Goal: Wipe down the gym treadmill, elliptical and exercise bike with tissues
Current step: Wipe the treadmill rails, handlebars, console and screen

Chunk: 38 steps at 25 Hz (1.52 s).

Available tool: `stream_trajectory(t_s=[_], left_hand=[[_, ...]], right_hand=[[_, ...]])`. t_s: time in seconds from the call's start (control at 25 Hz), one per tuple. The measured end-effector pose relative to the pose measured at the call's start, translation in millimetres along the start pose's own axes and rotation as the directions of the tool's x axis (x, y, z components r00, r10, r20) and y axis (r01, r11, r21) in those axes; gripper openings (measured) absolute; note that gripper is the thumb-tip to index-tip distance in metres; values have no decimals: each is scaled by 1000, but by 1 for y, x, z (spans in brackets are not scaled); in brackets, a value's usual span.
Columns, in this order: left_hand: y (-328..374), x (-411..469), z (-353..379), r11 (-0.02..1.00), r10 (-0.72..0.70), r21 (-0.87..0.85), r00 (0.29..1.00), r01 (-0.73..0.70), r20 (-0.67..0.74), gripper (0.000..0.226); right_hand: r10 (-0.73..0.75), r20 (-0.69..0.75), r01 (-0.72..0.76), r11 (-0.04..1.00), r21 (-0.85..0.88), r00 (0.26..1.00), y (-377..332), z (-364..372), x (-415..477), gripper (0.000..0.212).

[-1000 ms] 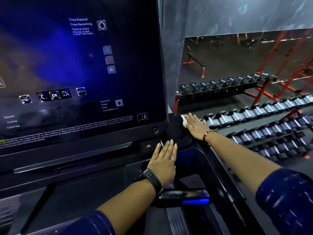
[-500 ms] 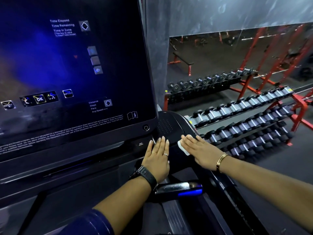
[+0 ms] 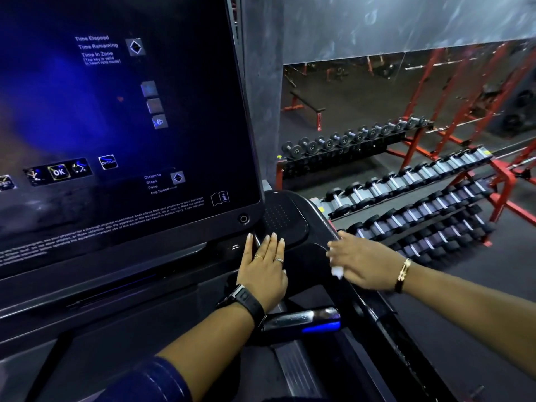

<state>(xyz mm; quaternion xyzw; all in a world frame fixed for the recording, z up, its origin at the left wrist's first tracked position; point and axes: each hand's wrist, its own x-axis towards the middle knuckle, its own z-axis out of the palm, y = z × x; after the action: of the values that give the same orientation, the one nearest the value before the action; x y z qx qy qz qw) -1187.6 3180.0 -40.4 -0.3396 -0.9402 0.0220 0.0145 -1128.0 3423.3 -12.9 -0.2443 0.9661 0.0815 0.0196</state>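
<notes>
- Furthest left, filling much of the view: big dark console screen (image 3: 116, 126), tilted back, glowing blue, marked with "Time Elapsed", "OK", "Option" and "Distance", plus fine print along its lower edge.
- Just right of the screen's lower corner: rounded black pad (image 3: 285, 217) with a field of small dots.
- Below that pad: left hand (image 3: 262, 271), laid palm-down on the black ledge under the screen, fingers straight and close together, curled round nothing, fingertips reaching the pad's near edge. Two rings on the fingers, black watch (image 3: 246, 300) on the wrist, blue sleeve further down the arm.
- Under the left wrist: short shiny grip bar (image 3: 301, 317) with a bright blue strip of light.
- Further right: right hand (image 3: 362, 262), smeared by motion blur, palm-down on the machine's black side arm (image 3: 374, 314), fingers stretched out rather than curled.
- Beneath that palm: white tissue (image 3: 337, 271), pressed against the side arm, only a small corner poking out on the thumb side. Gold bracelet (image 3: 403, 275) on this wrist.
- Beyond, on the right: red dumbbell rack (image 3: 504, 181), rows of dumbbells on sloped tiers, well apart from both hands.
- Behind the rack: wall mirror (image 3: 362, 91) with a bench reflected in it.
</notes>
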Motion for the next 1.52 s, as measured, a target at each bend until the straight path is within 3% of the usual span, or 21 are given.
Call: stream_trajectory(t_s=[0.08, 0.2, 0.28, 0.36, 0.44, 0.68, 1.0, 1.12, 1.24, 1.52], left_hand=[[1, 3, -3, 1000, -1, -5, 1000, 1, 4, 63], [5, 7, -7, 1000, -2, -10, 1000, 2, 25, 65], [9, 12, -7, 999, 26, 41, 999, -27, 26, 65], [13, 20, -4, 995, 62, 73, 998, -64, 25, 66], [14, 32, -2, 996, 71, 42, 997, -72, 29, 66], [11, 62, 8, 993, 52, -105, 999, -51, 14, 64], [8, 63, 16, 998, 55, -27, 998, -55, 3, 70], [8, 63, 17, 998, 63, -8, 998, -63, 18, 66], [7, 63, 20, 999, 54, -2, 998, -54, 35, 64], [12, 61, 20, 999, 46, -19, 999, -46, 27, 73]], right_hand=[[183, 57, -191, 967, 170, 981, 0, 3, -8, 69], [232, 252, -307, 898, 315, 939, -23, 27, -20, 87], [296, 249, -372, 854, 364, 922, -30, 31, -15, 86], [358, 238, -426, 821, 380, 903, -19, 31, 3, 64], [365, 220, -426, 791, 439, 905, -1, 33, 28, 54], [418, 203, -461, 734, 500, 885, 49, 29, 116, 55], [344, 208, -396, 694, 601, 916, 84, 31, 166, 57], [402, 161, -414, 691, 592, 901, 74, 37, 159, 57], [446, 220, -483, 645, 593, 867, 64, 40, 134, 59], [381, 230, -420, 553, 719, 896, 14, 56, 10, 60]])
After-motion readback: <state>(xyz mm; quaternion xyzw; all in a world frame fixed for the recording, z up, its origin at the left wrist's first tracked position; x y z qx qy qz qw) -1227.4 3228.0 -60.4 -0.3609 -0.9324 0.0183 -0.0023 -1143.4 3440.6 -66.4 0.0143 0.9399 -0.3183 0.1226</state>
